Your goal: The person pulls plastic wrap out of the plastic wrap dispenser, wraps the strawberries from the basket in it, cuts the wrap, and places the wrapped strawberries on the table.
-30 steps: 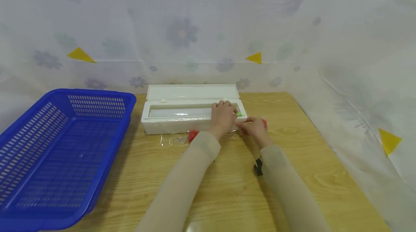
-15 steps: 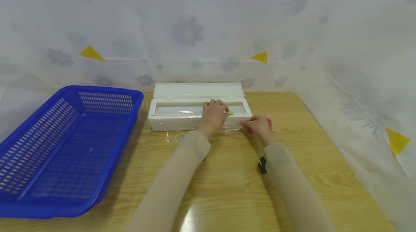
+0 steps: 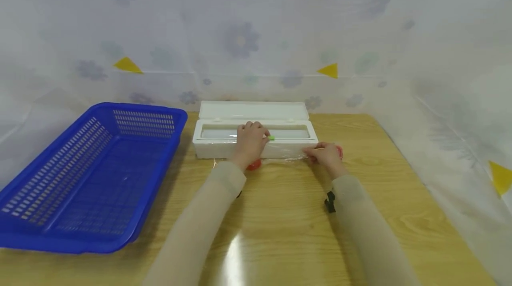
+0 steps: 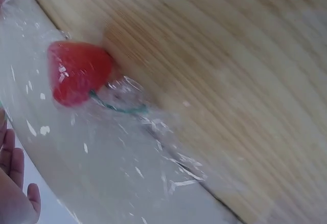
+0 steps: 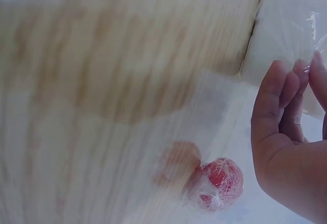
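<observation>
A white cling film dispenser [image 3: 284, 149] lies with its lid raised at the back of the table, a pale roll inside. My left hand [image 3: 251, 143] reaches over its front rim, thumb and finger pinching the small green slide cutter [image 3: 271, 138]. At the right front corner my right hand [image 3: 325, 155] pinches the edge of the clear cling film [image 5: 318, 40]. Film hangs down the box front. Under it, in the left wrist view, lies a red fruit-like piece [image 4: 79, 73] with a thin green stem. Beside my right hand sits a red ball wrapped in film [image 5: 222, 180].
A large blue plastic basket [image 3: 182, 121] with slotted sides stands on the left of the wooden table [image 3: 280, 219]. A flower-patterned sheet with yellow triangles [image 3: 329, 70] hangs behind and to the right. A dark strap [image 3: 330, 202] shows at my right sleeve.
My left hand has slid the green cutter leftward along the box rim, from near the right end toward the middle. My right hand stays at the right corner; the head view has shifted left.
</observation>
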